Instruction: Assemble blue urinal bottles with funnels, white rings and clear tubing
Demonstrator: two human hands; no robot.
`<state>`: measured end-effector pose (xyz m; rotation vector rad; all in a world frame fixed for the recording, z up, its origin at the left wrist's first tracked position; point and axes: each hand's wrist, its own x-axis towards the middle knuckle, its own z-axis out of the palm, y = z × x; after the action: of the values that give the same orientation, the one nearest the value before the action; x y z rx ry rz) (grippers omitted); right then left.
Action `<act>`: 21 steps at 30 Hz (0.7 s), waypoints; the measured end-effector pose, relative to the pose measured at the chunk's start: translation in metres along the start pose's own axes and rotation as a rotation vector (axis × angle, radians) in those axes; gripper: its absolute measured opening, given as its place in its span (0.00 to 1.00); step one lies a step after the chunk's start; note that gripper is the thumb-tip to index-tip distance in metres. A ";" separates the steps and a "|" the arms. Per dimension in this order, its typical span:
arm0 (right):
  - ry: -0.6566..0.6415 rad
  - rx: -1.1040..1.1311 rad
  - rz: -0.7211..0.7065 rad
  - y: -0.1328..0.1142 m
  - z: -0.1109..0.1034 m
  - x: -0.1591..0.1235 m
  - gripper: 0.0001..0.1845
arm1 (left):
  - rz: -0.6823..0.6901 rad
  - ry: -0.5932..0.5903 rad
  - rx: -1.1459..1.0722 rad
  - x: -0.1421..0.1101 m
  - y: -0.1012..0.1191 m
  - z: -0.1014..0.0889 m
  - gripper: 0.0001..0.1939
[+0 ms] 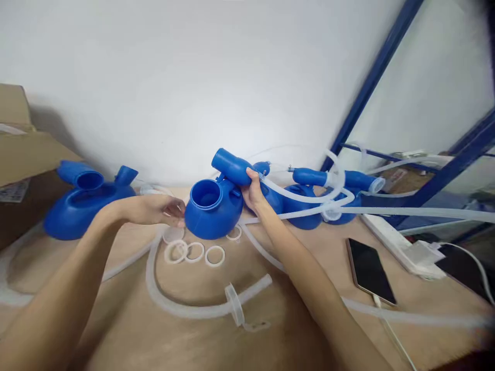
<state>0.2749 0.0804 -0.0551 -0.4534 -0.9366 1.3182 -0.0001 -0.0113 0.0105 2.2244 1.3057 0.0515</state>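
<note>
Judging by the layout, assembly looks midway: the blue vessel (212, 210) sits clamped by its spout in the right hand (253, 191), tubed vessels (313, 198) beyond it, while the left hand (162, 210), fingers loosely together, hovers above four unfitted white rings (195, 252).

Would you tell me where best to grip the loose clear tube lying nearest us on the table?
Probably on the clear tube's straight stub beside the flat collar, coming from above: that end lies free on the table, apart from both hands and the white rings.
</note>
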 end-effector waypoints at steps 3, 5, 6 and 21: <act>-0.091 -0.075 -0.020 -0.008 0.005 -0.004 0.23 | 0.039 0.108 -0.118 -0.017 0.014 -0.003 0.44; -0.192 -0.142 -0.058 -0.013 0.011 -0.008 0.22 | 0.104 0.254 -0.116 -0.025 0.027 -0.003 0.55; -0.234 -0.171 -0.084 -0.014 0.015 -0.010 0.22 | 0.151 0.308 -0.111 -0.027 0.034 -0.001 0.57; -0.238 -0.418 -0.250 -0.030 0.034 -0.021 0.29 | 0.301 0.601 -0.047 -0.036 0.066 0.000 0.22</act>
<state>0.2670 0.0462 -0.0201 -0.4855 -1.4320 0.9596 0.0331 -0.0651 0.0507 2.4392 1.2108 0.9111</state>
